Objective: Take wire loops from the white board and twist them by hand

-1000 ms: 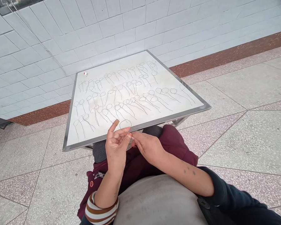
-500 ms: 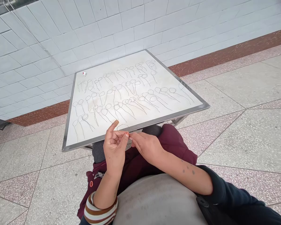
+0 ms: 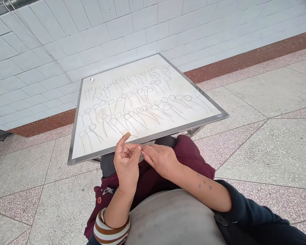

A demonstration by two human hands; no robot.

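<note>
In front of my lap, at the near edge of the table, both hands meet fingertip to fingertip. My left hand (image 3: 127,163) pinches with thumb and fingers, while one finger with a tan wrap at its tip points up. My right hand (image 3: 161,160) is palm down, its thumb and fingers pressed together against the left fingertips. Between them is a thin dark strand (image 3: 133,136), part of which curves out above the hands; wire or thread, I cannot tell. Its ends are hidden by the fingers. Many similar looped strands (image 3: 118,116) with loose tails lie in rows beyond.
The white table (image 3: 112,143) has a grey metal rim and stands close to a white tiled wall (image 3: 132,27). A small white and red object (image 3: 92,80) sits at its far left corner. My knees in maroon cloth (image 3: 191,156) are at the table's near edge.
Both hands have shifted very slightly to the right, still pinched together. The strand's loop above the fingers shows less than before. The strands on the table have not moved.
</note>
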